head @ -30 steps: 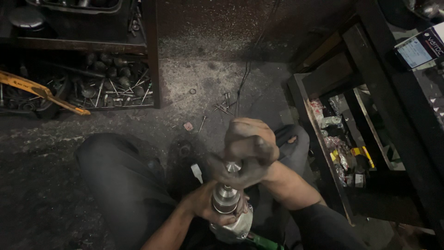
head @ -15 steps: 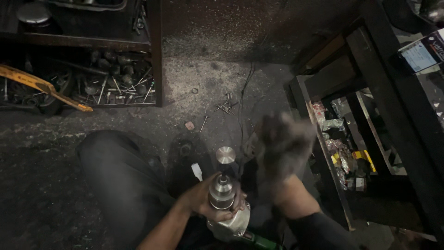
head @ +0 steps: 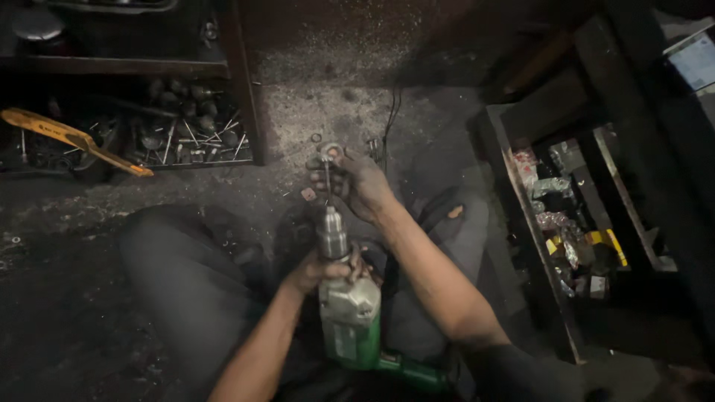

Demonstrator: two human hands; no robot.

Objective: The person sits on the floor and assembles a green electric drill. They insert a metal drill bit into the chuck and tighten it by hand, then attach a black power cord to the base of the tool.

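Green drill [head: 350, 313] gripped below its chuck by left fingers [head: 316, 266]; right fingers [head: 335, 175] pinch a thin bit [head: 326, 179] above it.

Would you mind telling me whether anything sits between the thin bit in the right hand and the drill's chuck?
Nothing visible: the thin metal bit in the right hand hangs directly above the green drill's silver chuck.
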